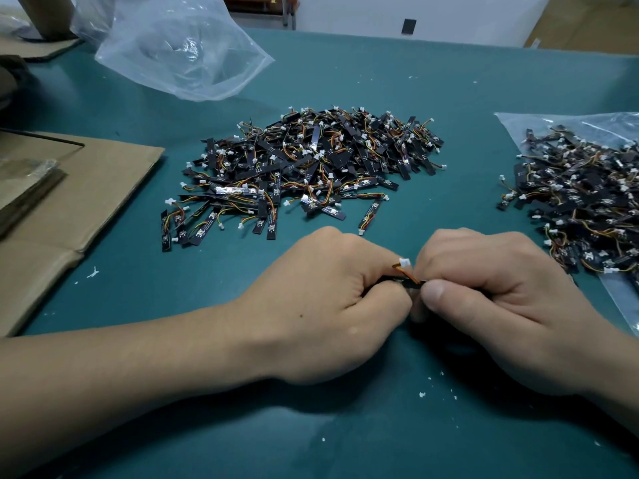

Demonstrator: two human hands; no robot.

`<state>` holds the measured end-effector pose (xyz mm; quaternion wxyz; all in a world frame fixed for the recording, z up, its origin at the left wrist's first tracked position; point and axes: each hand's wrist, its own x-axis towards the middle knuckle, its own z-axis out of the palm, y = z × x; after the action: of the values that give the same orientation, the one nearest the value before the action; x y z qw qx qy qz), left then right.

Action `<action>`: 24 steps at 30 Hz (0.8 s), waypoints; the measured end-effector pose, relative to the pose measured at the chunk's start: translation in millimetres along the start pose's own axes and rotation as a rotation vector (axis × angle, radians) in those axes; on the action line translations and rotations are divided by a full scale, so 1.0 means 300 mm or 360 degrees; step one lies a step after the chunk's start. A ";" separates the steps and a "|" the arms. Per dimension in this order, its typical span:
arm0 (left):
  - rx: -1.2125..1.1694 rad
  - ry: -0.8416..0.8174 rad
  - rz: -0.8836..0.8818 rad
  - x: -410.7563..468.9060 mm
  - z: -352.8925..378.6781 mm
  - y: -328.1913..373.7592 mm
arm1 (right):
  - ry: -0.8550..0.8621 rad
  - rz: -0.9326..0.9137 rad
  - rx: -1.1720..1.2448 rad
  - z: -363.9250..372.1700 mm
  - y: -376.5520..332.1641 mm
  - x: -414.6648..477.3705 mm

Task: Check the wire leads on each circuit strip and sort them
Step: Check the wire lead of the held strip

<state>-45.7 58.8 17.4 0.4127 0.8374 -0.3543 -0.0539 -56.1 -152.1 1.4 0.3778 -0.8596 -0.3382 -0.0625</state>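
Left hand [332,299] and right hand [484,299] knuckle to knuckle low over the teal bench [173,299], both curled and pinching one circuit strip [406,276] between them, its white connector [404,262] poking up, big strip pile [304,167] beyond the hands, second pile on a plastic bag [584,202] right of the right hand, cardboard [86,188] left of the left hand.
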 end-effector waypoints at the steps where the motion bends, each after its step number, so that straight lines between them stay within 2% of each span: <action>1: -0.0010 -0.0003 0.0011 0.001 -0.002 -0.001 | 0.0005 -0.0002 -0.0010 0.000 0.000 0.000; 13: -0.0153 -0.0037 0.0026 0.005 -0.009 -0.010 | 0.0047 -0.0040 0.0025 -0.001 0.001 -0.002; 24: -0.0395 -0.0056 0.0005 -0.003 -0.014 -0.017 | 0.0050 0.0065 0.0024 -0.004 -0.021 0.002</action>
<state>-41.8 64.1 16.2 0.5069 0.7783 -0.3533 -0.1114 -59.5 -149.7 6.4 0.3907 -0.8624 -0.3151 -0.0658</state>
